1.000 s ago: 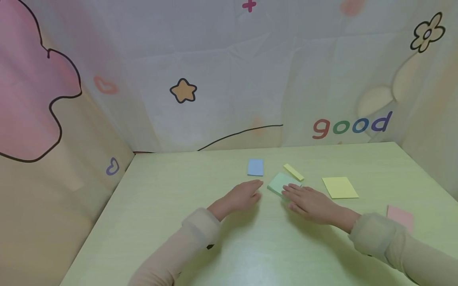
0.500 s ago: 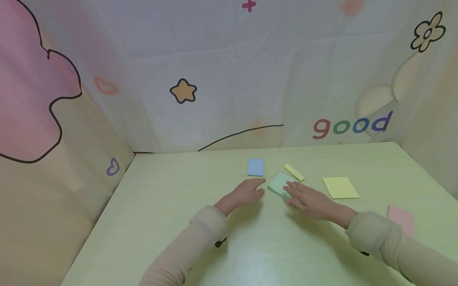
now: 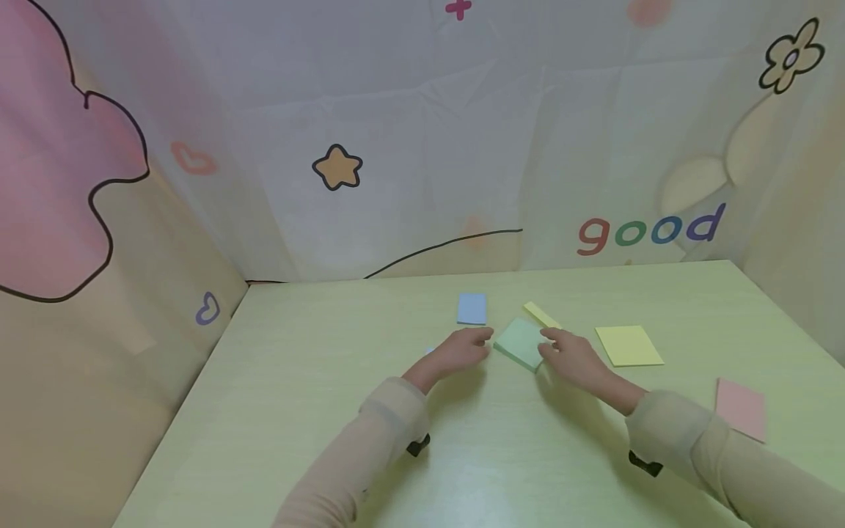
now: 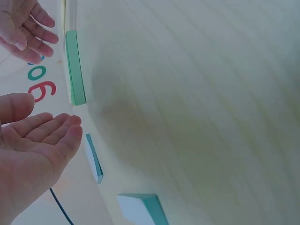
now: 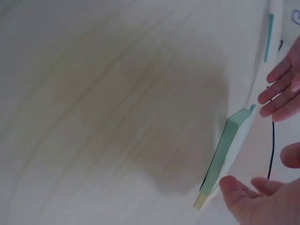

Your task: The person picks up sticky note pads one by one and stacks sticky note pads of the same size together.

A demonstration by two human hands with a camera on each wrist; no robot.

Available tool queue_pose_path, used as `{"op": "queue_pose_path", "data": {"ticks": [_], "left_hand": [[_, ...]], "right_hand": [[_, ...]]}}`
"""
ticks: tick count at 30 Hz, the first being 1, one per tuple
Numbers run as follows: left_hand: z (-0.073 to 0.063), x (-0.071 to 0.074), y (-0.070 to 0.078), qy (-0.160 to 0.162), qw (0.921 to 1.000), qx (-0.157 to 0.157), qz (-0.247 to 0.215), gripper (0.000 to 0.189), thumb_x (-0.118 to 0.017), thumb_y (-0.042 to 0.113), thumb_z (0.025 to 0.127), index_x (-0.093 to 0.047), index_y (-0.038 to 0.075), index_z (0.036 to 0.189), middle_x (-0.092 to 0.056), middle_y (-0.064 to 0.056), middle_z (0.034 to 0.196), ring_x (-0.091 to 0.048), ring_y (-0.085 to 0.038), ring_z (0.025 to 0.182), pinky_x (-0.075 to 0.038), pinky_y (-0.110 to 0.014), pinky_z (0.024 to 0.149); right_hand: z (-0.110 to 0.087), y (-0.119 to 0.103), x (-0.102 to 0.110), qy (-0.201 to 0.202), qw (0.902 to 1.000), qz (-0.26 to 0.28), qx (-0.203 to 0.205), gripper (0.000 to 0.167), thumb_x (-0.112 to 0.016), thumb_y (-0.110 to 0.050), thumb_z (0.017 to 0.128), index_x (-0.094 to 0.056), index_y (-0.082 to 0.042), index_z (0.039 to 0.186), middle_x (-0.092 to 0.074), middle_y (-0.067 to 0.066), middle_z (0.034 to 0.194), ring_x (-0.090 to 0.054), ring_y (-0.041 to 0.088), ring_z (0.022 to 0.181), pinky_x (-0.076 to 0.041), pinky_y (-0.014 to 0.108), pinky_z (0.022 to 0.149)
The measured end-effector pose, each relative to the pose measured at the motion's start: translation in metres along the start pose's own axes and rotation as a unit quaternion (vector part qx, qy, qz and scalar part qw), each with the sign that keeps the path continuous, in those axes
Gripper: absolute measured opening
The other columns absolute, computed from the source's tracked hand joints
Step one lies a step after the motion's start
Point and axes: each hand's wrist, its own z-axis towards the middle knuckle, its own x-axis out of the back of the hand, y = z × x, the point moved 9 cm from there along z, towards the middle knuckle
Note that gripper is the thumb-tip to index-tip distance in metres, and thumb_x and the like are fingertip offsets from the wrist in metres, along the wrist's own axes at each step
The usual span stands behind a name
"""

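A pale green sticky-note pad [image 3: 520, 343] lies turned cornerwise on the table between both hands. My left hand [image 3: 458, 350] hovers left of it, apart, fingers relaxed and holding nothing; its palm [image 4: 37, 154] shows in the left wrist view. My right hand [image 3: 577, 359] is at the pad's right corner, fingertips overlapping it in the head view. Whether they touch it I cannot tell. In the right wrist view this hand's fingers [image 5: 234, 192] are loosely bent beside the pad's near end. A narrow yellow sticky-note strip [image 3: 541, 314] lies behind the green pad, partly hidden by the right hand.
A blue pad [image 3: 472, 309] sits behind the left hand, and another bluish pad [image 4: 140, 208] is mostly hidden by that hand in the head view. To the right lie a yellow square pad [image 3: 629, 345] and a pink pad [image 3: 741, 409]. A printed curtain [image 3: 422, 161] borders the table.
My right hand has drawn back rightward from over the green pad, its fingers bending, uncovering more of the pad. The left hand has shifted slightly right. The pads look unmoved.
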Motion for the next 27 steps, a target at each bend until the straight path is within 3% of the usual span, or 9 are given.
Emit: {"op": "queue_pose_path", "data": {"ticks": [2,4,8,11,19,27], "left_hand": [[0.001,-0.002,-0.001,-0.003,0.9996,0.003,-0.026,0.046,-0.038,0.010,0.090,-0.033,0.003,0.135,-0.037,-0.011,0.139,-0.036,-0.025,0.127,-0.031,-0.035,0.104],[0.002,-0.003,-0.002,-0.005,0.9988,0.005,-0.048,0.046,-0.038,0.008,0.090,-0.033,0.002,0.135,-0.036,-0.012,0.139,-0.035,-0.026,0.127,-0.030,-0.035,0.104],[0.004,-0.006,-0.003,-0.006,0.9969,0.008,-0.078,0.047,-0.040,0.006,0.089,-0.033,0.000,0.135,-0.036,-0.014,0.139,-0.036,-0.028,0.127,-0.031,-0.036,0.104],[0.004,-0.007,-0.005,-0.007,0.9961,0.013,-0.087,0.047,-0.040,0.005,0.088,-0.034,0.000,0.134,-0.036,-0.014,0.139,-0.036,-0.028,0.127,-0.031,-0.037,0.103],[0.006,-0.010,-0.004,-0.013,0.9953,0.014,-0.095,0.048,-0.040,0.005,0.087,-0.032,-0.001,0.135,-0.035,-0.014,0.140,-0.034,-0.026,0.128,-0.029,-0.037,0.105],[0.009,-0.012,-0.004,-0.011,0.9959,0.017,-0.088,0.049,-0.041,0.005,0.087,-0.032,-0.001,0.135,-0.034,-0.014,0.140,-0.031,-0.024,0.130,-0.027,-0.036,0.106]], "right_hand": [[0.001,0.008,-0.001,-0.003,0.9981,0.047,-0.040,0.045,-0.042,-0.016,0.089,-0.039,0.012,0.124,-0.050,0.031,0.116,-0.054,0.038,0.100,-0.047,0.043,0.080],[0.002,0.016,-0.004,-0.012,0.9901,0.109,-0.088,0.048,-0.042,-0.016,0.088,-0.036,0.012,0.126,-0.053,0.029,0.108,-0.058,0.030,0.087,-0.050,0.037,0.075],[0.000,0.029,-0.013,-0.027,0.9575,0.230,-0.172,0.050,-0.043,-0.015,0.088,-0.029,0.013,0.126,-0.053,0.019,0.092,-0.055,0.013,0.065,-0.053,0.027,0.063],[-0.002,0.036,-0.018,-0.033,0.9399,0.269,-0.208,0.047,-0.043,-0.015,0.089,-0.029,0.015,0.123,-0.052,0.013,0.084,-0.054,0.011,0.062,-0.053,0.025,0.060],[-0.005,0.043,-0.026,-0.050,0.9169,0.308,-0.249,0.040,-0.043,-0.018,0.090,-0.032,0.011,0.115,-0.051,0.007,0.076,-0.057,0.011,0.061,-0.052,0.024,0.059],[-0.002,0.043,-0.030,-0.063,0.9099,0.334,-0.238,0.044,-0.041,-0.017,0.091,-0.028,0.013,0.120,-0.053,0.007,0.074,-0.059,0.010,0.059,-0.052,0.023,0.059]]}}
